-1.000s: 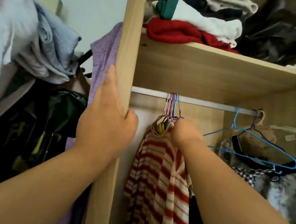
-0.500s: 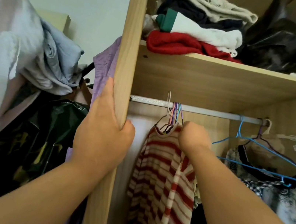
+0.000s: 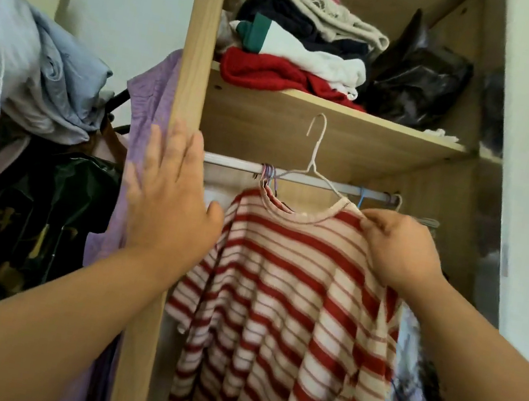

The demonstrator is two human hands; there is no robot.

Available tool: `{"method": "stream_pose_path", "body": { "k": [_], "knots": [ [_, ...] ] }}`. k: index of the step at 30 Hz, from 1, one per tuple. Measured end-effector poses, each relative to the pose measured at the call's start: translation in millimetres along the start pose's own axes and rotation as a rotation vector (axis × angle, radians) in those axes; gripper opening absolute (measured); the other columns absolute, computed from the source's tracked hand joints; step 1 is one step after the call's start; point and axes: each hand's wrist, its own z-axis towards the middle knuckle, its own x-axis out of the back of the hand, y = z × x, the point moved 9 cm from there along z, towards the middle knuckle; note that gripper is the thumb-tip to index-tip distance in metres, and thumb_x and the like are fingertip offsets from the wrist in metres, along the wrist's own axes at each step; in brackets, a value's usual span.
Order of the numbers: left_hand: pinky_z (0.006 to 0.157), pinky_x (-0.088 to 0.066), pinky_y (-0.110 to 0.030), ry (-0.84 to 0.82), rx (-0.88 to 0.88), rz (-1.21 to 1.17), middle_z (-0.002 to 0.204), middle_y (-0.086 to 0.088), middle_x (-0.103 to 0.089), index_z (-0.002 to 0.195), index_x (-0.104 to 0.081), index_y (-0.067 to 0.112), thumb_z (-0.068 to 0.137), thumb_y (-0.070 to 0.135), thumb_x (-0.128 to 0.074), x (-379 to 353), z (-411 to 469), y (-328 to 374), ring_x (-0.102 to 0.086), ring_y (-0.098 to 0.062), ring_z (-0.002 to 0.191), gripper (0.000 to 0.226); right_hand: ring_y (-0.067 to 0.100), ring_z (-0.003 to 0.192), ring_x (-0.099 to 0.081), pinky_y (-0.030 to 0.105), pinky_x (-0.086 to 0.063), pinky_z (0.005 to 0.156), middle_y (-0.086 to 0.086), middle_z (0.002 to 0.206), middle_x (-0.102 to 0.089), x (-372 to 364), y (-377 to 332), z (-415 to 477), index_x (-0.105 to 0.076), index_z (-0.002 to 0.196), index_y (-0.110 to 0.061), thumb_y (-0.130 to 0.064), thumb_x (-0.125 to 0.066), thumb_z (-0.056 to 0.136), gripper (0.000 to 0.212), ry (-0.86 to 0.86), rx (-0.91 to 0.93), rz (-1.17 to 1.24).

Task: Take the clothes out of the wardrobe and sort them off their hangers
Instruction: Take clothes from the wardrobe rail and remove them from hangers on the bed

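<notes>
A red and cream striped top (image 3: pixel 294 309) hangs on a white wire hanger (image 3: pixel 314 163), lifted off the metal rail (image 3: pixel 234 163) so its hook stands free above the rail. My right hand (image 3: pixel 397 249) grips the top's right shoulder with the hanger inside it. My left hand (image 3: pixel 167 195) is spread flat with straight fingers in front of the wardrobe's left side panel (image 3: pixel 196 51), holding nothing. Several coloured hangers (image 3: pixel 268 176) stay bunched on the rail behind the collar.
Folded clothes (image 3: pixel 301 46) and a dark plastic bag (image 3: pixel 416 85) sit on the upper shelf (image 3: pixel 339 115). More hanging garments (image 3: pixel 413 390) show at the right behind the striped top. A purple garment (image 3: pixel 145 133), grey cloth and a dark bag (image 3: pixel 38 220) hang left of the wardrobe.
My right hand has lifted the striped top and its white hanger off the rail and drawn it toward me. My left hand let go of the side panel and opened flat.
</notes>
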Motion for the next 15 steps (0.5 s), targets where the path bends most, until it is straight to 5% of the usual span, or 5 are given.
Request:
{"method": "stream_pose_path", "body": {
  "k": [5, 10, 13, 15],
  "knots": [
    [0.112, -0.010, -0.056, -0.213, -0.205, -0.254, 0.159, 0.004, -0.013, 0.145, -0.030, 0.027, 0.080, 0.031, -0.054, -39, -23, 70, -0.003, -0.018, 0.146, 0.070, 0.007, 0.085, -0.059, 0.019, -0.040, 0.076, -0.010, 0.103, -0.069, 60, 45, -72, -0.068, 0.111, -0.033, -0.038, -0.049, 0.094, 0.026, -0.066, -0.113, 0.014],
    [0.114, -0.017, -0.056, -0.556, -0.176, -0.437, 0.158, 0.007, -0.016, 0.148, -0.022, 0.030, 0.094, 0.037, -0.043, -108, -71, 104, -0.011, -0.018, 0.145, 0.058, -0.029, 0.078, -0.048, -0.008, -0.033, 0.065, -0.043, 0.079, -0.052, 124, 57, -147, -0.070, 0.100, -0.039, -0.036, -0.053, 0.091, 0.019, -0.083, -0.179, -0.066],
    [0.108, -0.028, -0.050, -0.704, -0.146, -0.538, 0.150, 0.002, -0.036, 0.142, -0.035, 0.031, 0.095, 0.049, -0.034, -139, -110, 114, -0.034, -0.023, 0.136, 0.050, -0.030, 0.078, -0.048, -0.007, -0.035, 0.066, -0.045, 0.071, -0.052, 162, 52, -190, -0.066, 0.092, -0.047, -0.040, -0.055, 0.088, 0.015, -0.088, -0.250, -0.129],
    [0.093, -0.041, -0.037, -0.779, -0.120, -0.748, 0.132, -0.002, -0.054, 0.129, -0.052, 0.025, 0.095, 0.047, -0.039, -147, -137, 127, -0.052, -0.021, 0.110, 0.042, -0.027, 0.080, -0.051, -0.004, -0.038, 0.064, -0.043, 0.073, -0.055, 185, 44, -219, -0.065, 0.089, -0.050, -0.042, -0.055, 0.085, 0.014, -0.090, -0.325, -0.178]
  ]
}}
